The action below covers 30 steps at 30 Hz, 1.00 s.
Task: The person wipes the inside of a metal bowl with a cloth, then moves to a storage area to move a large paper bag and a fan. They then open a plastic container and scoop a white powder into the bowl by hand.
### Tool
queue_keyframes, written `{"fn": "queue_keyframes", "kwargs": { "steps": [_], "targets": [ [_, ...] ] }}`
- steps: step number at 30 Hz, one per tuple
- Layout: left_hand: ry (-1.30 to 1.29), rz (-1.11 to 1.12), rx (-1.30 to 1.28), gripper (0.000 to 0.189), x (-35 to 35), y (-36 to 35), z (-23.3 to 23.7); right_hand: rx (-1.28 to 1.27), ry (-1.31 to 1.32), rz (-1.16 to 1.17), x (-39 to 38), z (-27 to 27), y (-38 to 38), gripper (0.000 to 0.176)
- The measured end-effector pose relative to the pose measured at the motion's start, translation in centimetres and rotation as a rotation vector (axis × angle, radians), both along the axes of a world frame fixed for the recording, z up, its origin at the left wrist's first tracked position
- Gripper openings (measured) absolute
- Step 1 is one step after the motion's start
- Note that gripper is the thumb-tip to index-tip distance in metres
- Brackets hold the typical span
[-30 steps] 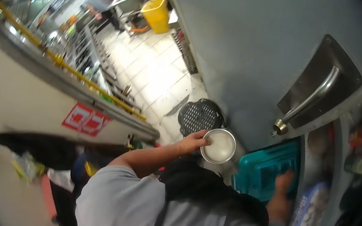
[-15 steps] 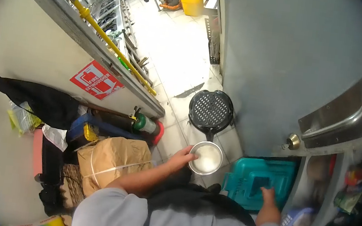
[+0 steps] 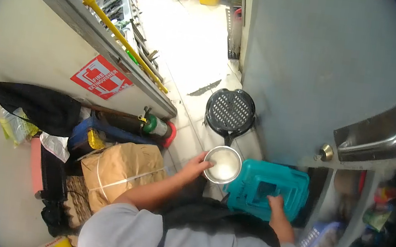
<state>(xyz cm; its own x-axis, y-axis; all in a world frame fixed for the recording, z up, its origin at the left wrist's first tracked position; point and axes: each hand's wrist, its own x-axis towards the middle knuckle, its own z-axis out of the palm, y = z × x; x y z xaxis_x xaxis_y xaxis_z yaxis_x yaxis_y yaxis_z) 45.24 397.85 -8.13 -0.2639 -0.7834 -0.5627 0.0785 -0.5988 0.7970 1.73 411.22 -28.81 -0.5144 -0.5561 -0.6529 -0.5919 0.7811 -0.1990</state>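
Observation:
My left hand (image 3: 197,166) grips a round metal bowl (image 3: 224,158) by its rim, with the thumb over the edge. Something white, like powder or grains, covers the bowl's bottom. My right hand (image 3: 277,204) is closed at the recessed middle of a teal plastic bin lid (image 3: 295,187); the fingertips are partly hidden there. The lid lies right beside the bowl and partly under its edge in this view. Just beyond the bowl, a black stool with a perforated round seat (image 3: 230,112) stands on the tiles.
A grey door (image 3: 314,79) with a metal pull handle is on the right, above shelves holding bags and a white-and-blue tub (image 3: 321,239). To the left are a brown paper bundle (image 3: 119,170), a green cylinder (image 3: 154,125) and a fire extinguisher sign (image 3: 100,76). A kitchen lies beyond the doorway.
The teal lid has shifted left with my right hand, toward the bowl. My left hand and the bowl have moved slightly. The view has tilted down a little.

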Motion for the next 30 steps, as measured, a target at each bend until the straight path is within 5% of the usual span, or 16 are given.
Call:
{"fn": "queue_keyframes", "kwargs": {
  "steps": [5,8,11,14,17,20,25,29,30],
  "targets": [
    [-0.062,0.014,0.005,0.054,0.9,0.7,1.1,0.084,-0.015,0.011,1.5,2.0,-1.8,0.058],
    [-0.089,0.006,-0.093,0.056,2.1,1.7,-1.3,-0.136,0.090,0.084,2.8,3.7,-1.8,0.059],
    [-0.120,0.004,-0.151,0.057,2.8,2.7,-1.0,-0.188,0.160,-0.040,2.1,-2.6,-0.5,0.062],
    [-0.095,0.035,-0.110,0.058,3.0,3.6,0.1,-0.175,-0.056,-0.159,0.5,-4.9,-0.1,0.062],
    [-0.095,0.013,-0.132,0.059,3.2,4.1,-0.8,-0.265,0.014,-0.183,1.1,-6.2,0.0,0.059],
    [-0.152,-0.018,-0.079,0.056,3.2,4.1,1.3,-0.222,0.196,-0.185,5.2,1.7,-1.9,0.056],
    [-0.109,-0.120,0.102,0.053,2.8,3.7,1.9,-0.314,0.154,-0.168,4.0,5.4,-1.9,0.056],
    [-0.300,-0.210,-0.287,0.048,2.3,1.4,2.1,-0.592,-0.069,-0.153,0.3,11.7,-2.6,0.061],
    [-0.185,-0.197,-0.172,0.052,2.1,1.0,2.4,-0.450,0.111,-0.084,-1.0,11.2,-1.8,0.064]
  ]
}}
